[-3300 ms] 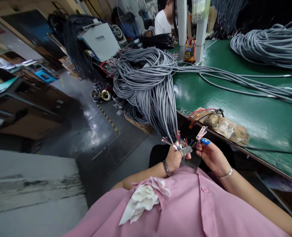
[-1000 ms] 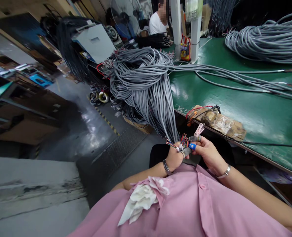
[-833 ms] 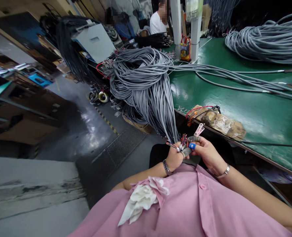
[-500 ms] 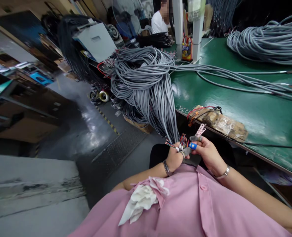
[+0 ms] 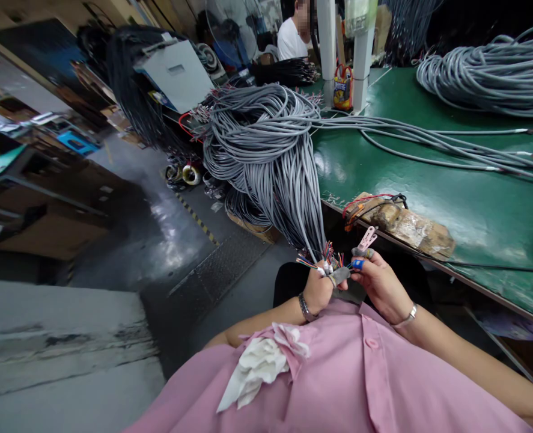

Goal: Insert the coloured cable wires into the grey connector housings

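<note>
My left hand (image 5: 320, 290) is closed round the ends of several grey cables, whose thin coloured wires (image 5: 329, 255) fan out above the fingers. Grey covers sit on some fingertips of both hands. Close on its right, my right hand (image 5: 380, 282) pinches thin wires coming from the bundle; blue tape wraps one finger. A pink clip (image 5: 367, 238) sticks up at the right fingertips; how it is held I cannot tell. From a big heap of grey cables (image 5: 270, 138), strands run down to my left hand.
The green table (image 5: 487, 222) bears a taped wooden block (image 5: 410, 228) with wires at its near edge. A cable coil (image 5: 509, 78) lies at the back right. A red-yellow packet (image 5: 342, 90) stands by white posts. Behind sits a person in white (image 5: 289, 41).
My right hand has moved slightly right, away from my left hand, and thin wires now show between them. The coloured wire ends in my left hand have shifted a little.
</note>
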`<state>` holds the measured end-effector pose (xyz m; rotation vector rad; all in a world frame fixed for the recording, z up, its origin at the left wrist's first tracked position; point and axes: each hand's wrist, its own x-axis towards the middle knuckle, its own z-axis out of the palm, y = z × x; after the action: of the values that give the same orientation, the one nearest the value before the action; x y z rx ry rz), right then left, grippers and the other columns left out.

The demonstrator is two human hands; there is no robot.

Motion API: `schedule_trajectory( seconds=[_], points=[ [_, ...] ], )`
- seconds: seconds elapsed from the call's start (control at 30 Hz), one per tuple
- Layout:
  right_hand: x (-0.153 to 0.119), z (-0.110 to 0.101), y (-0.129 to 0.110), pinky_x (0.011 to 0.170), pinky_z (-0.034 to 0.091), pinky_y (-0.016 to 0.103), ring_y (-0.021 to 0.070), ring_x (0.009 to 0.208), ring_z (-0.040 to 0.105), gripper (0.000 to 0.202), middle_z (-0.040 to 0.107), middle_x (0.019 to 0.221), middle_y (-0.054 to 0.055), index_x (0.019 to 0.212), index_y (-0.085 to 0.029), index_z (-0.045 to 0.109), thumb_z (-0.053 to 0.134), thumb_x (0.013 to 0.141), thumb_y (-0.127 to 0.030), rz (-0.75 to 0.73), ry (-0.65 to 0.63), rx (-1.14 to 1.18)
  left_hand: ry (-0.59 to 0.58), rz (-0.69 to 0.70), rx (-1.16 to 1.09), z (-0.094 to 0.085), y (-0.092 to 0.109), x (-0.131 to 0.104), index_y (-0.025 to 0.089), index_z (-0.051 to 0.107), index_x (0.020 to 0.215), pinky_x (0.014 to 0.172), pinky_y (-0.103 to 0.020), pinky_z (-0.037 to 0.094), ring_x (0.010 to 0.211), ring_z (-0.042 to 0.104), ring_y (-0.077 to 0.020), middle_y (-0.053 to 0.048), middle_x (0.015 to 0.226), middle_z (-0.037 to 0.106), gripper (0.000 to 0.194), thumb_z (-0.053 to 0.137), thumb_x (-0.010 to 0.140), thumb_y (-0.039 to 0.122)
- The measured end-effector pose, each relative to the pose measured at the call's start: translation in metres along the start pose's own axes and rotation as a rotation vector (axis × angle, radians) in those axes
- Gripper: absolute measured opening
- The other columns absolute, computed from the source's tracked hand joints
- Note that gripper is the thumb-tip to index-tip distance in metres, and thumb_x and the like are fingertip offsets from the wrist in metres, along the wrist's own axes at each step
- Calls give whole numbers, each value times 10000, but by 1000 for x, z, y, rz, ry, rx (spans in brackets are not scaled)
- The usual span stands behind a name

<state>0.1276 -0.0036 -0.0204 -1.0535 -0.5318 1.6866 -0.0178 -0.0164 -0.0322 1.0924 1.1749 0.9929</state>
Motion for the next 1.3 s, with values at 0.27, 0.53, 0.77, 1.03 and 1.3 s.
schedule_trajectory(
  seconds=[0.27,0.53,0.77,1.03,1.3],
  points=[
    [5,-21,-2,550,480,234,124,658,557,140,614,770,9,826,-209,620,684,723,-280,140,-73,44,8,52,-33,0,-4,0,137,601,612,536,-252,413,499,524,-121,-26,518,583,348,645,762,449],
    [-3,-13,-2,511,378,210,87,546,502,192,601,642,-12,731,-172,624,750,686,-310,56,-214,-219,-122,43,0,1,3,0,130,595,589,516,-235,388,472,496,-102,-13,493,570,329,680,733,414],
    [-3,-11,7,488,336,227,93,503,455,140,576,582,-20,707,-180,610,691,703,-294,-4,-125,-264,-50,26,14,2,0,0,138,576,530,522,-242,392,487,507,-108,-27,499,576,380,656,739,445],
    [-1,-12,3,533,397,239,105,547,461,156,518,601,-28,652,-198,556,662,720,-291,30,-54,-58,29,29,-46,5,-3,2,138,600,570,507,-233,388,473,506,-99,-19,491,576,337,652,743,422],
    [13,-34,-6,585,467,268,149,644,547,399,620,783,43,820,-215,645,547,785,-600,95,-100,50,-11,8,-195,3,7,3,135,600,587,481,-231,367,470,500,-103,-21,480,558,330,665,720,430]
  ],
)
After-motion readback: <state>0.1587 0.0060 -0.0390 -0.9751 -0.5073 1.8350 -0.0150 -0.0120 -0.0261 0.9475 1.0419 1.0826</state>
